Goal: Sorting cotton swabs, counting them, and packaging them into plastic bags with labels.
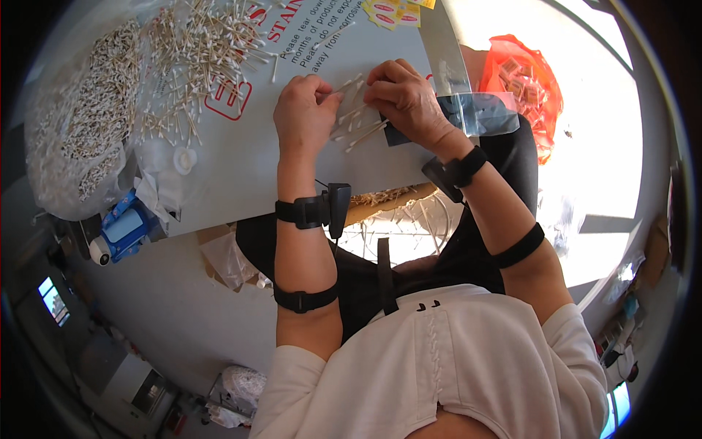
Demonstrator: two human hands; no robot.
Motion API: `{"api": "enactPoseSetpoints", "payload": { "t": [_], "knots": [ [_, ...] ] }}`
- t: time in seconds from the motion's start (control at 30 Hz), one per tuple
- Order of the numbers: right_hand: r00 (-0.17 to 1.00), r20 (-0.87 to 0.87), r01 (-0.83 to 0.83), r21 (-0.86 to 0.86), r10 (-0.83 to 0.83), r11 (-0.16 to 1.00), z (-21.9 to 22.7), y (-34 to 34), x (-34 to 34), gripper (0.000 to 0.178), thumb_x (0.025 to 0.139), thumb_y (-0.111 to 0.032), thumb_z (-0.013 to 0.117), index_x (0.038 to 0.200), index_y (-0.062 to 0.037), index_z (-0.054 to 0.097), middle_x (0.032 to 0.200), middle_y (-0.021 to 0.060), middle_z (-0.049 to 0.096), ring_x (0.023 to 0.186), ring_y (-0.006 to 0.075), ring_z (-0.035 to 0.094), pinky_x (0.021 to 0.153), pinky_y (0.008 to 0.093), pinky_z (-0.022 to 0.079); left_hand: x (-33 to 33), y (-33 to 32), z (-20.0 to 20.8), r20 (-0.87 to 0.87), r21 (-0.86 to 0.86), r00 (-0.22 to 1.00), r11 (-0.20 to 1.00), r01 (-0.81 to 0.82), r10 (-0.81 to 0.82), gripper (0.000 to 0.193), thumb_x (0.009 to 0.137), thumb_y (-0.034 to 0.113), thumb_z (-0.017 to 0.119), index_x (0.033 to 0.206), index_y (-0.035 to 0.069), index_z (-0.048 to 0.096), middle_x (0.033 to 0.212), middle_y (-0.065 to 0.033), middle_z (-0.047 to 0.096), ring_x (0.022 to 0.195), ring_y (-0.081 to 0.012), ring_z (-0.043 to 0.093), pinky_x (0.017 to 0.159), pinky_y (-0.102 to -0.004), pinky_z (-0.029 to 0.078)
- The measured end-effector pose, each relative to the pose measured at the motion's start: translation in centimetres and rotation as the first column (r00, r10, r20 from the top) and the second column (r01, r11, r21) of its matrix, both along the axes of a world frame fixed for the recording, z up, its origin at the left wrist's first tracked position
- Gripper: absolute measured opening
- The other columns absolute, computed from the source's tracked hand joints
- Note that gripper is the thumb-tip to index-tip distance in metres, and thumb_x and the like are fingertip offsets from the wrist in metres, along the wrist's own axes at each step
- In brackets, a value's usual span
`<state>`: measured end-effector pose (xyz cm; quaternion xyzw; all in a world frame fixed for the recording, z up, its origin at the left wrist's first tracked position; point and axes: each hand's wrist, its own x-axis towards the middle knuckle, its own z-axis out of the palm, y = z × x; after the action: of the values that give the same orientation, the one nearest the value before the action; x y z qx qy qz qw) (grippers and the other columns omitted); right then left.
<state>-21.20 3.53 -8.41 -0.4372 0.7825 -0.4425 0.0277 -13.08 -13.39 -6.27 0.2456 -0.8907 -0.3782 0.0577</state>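
Note:
Several cotton swabs [365, 134] lie loosely side by side on the pale printed tabletop sheet [248, 175], between my two hands. My left hand [303, 110] is closed in a pinch at the left of them, and a cotton swab [351, 83] reaches out from its fingertips. Opposite it, my right hand [404, 95] is closed, thumb and fingers bent together by the swabs' upper ends. Whatever sits in that right pinch is hidden by the fingers. Under the right wrist lies a dark flat piece [395, 137] beside a clear plastic bag [479, 113].
A large heap of loose cotton swabs [201, 55] spreads at the far left. Beside it stands a clear bag full of swabs [95, 110]. Yellow packets [395, 13] lie at the far edge. A red bag [552, 95] of small packs is at right, a blue-and-white device [124, 230] at left.

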Motion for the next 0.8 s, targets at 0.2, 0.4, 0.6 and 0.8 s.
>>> {"api": "enactPoseSetpoints", "payload": {
  "t": [0.2,0.4,0.6,0.8],
  "knots": [
    [1.000,0.005,-0.003,-0.020,0.003,1.000,-0.3,0.2,0.0,0.006,0.070,-0.009,0.068,0.075,-0.0091,0.064,0.088,0.0027,0.057,0.087,0.0236,0.054,0.075,0.0351,0.047,-0.8,0.0,0.2,0.080,-0.155,0.996,0.986,0.061,-0.049,0.009,0.072,0.008,0.068,0.072,0.002,0.061,0.066,-0.0080,0.060,0.057,-0.0211,0.058,0.056,-0.0344,0.046],
    [0.999,0.036,-0.006,-0.036,0.007,0.999,-0.5,0.2,-0.3,0.007,0.070,-0.009,0.068,0.076,-0.0089,0.065,0.088,0.0026,0.057,0.088,0.0238,0.054,0.076,0.0342,0.046,-0.7,-1.8,1.3,-0.027,0.577,0.991,0.812,-0.093,0.133,0.012,0.080,0.007,0.064,0.072,0.000,0.059,0.059,0.0020,0.052,0.051,-0.0077,0.047,0.049,-0.0217,0.036],
    [0.970,0.233,-0.057,-0.082,0.074,0.995,0.8,-0.7,-0.3,0.021,0.066,-0.006,0.066,0.087,-0.0067,0.065,0.097,0.0059,0.058,0.096,0.0278,0.054,0.084,0.0355,0.044,3.0,-1.3,3.8,-0.067,0.678,0.995,0.735,-0.013,0.079,0.008,0.080,0.005,0.060,0.073,0.002,0.058,0.061,0.0022,0.053,0.053,-0.0052,0.044,0.049,-0.0197,0.034],
    [0.949,0.316,-0.014,-0.003,0.014,1.000,1.2,0.6,-1.4,0.034,0.069,-0.001,0.060,0.102,-0.0044,0.060,0.107,0.0104,0.056,0.096,0.0285,0.058,0.082,0.0329,0.046,6.8,7.1,2.2,-0.041,0.337,0.917,0.858,0.387,-0.397,0.008,0.068,0.005,0.065,0.070,0.000,0.059,0.069,-0.0161,0.061,0.066,-0.0323,0.060,0.060,-0.0391,0.046]
  ]
}}
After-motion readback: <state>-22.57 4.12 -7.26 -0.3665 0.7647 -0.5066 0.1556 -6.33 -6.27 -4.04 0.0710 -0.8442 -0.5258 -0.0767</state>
